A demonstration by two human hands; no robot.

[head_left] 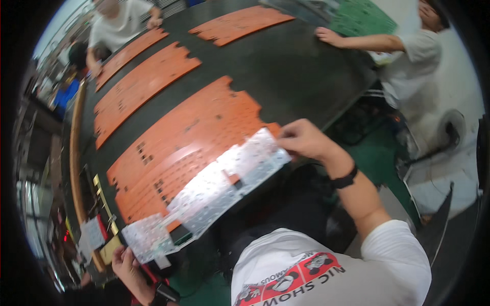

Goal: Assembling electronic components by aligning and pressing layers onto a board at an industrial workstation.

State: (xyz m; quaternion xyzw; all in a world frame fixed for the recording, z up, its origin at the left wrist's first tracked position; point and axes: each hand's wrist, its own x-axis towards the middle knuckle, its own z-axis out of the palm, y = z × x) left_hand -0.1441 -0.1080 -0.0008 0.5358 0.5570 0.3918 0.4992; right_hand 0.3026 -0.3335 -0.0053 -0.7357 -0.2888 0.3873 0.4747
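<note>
A long, thin silvery perforated sheet (204, 186) stretches between my two hands at the near edge of the dark table. It is partly see-through along its near side, with a small orange-brown patch near the middle. My left hand (127, 268) pinches its lower left end. At the upper right end, my right hand (301, 140) grips the corner between thumb and fingers. Just beyond and partly under the sheet lies a large orange board (189, 132) with notched ends and many small holes; its near edge is hidden by the sheet.
More orange boards, one in the middle (143, 92) and one at the back (240, 24), lie on the dark table (306, 76). Co-workers stand at the far left (120, 23) and right (416, 64). A green perforated board (362, 18) is at the far right. A wooden rail (76, 148) edges the left.
</note>
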